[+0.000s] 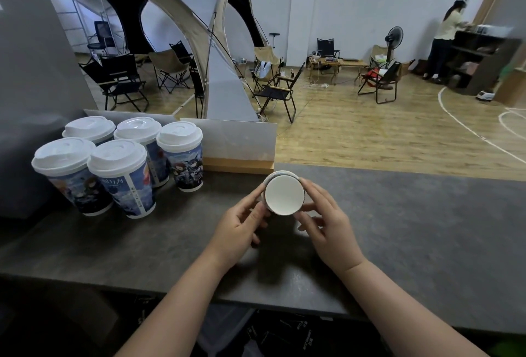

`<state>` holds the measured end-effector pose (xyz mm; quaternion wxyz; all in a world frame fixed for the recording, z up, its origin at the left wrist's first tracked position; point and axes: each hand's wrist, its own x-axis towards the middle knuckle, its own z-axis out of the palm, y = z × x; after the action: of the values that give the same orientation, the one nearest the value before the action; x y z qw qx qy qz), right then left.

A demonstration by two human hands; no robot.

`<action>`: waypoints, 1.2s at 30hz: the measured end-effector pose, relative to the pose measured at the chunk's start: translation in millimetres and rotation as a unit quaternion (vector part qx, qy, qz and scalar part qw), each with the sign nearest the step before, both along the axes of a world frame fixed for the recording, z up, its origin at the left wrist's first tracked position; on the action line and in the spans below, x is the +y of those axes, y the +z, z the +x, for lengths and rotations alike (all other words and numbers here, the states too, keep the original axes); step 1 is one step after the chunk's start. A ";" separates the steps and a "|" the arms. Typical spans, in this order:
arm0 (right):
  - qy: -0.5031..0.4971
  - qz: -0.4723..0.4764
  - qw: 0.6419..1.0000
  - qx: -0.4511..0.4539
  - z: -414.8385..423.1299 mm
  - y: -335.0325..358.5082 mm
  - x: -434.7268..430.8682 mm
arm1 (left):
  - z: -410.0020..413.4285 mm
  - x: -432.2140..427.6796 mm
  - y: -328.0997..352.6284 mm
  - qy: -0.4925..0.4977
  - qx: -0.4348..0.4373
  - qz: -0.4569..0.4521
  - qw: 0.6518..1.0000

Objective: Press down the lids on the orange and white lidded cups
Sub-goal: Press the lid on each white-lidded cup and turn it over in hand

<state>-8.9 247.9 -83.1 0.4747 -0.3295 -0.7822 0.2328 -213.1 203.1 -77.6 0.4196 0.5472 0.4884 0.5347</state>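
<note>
Both my hands hold one paper cup [284,195] above the dark counter [412,228]. The cup is tipped so that a flat white round face points at me, and a wider rim shows behind it. My left hand [242,228] grips its left side with thumb and fingers. My right hand [327,225] grips its right side. I cannot tell whether a lid sits on its far end. Several cups with white lids and blue printed sleeves [122,174] stand upright in a cluster at the counter's far left.
A low grey board on a wooden base [239,143] stands along the counter's back edge behind the cups. A grey wall [28,86] rises at the left. Beyond the counter are folding chairs, a tent and a person [447,43] far off at the right.
</note>
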 end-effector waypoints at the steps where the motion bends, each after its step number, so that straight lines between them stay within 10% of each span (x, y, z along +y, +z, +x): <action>1: -0.006 -0.012 1.000 0.006 -0.1 -0.4 1.1 | 0.1 -0.6 0.5 -0.005 0.002 0.001 1.000; 12: 0.076 -0.092 0.984 0.132 1.8 9.1 -8.1 | 1.7 -6.6 7.0 -0.007 -0.050 0.019 0.999; 36: 0.013 -0.150 0.987 0.058 2.2 9.1 0.5 | -2.3 -3.9 0.3 0.002 -0.019 0.037 0.999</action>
<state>-6.6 248.4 -73.9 0.4610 -0.3728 -0.7139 0.3726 -215.5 199.1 -77.3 0.4067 0.5512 0.4614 0.5638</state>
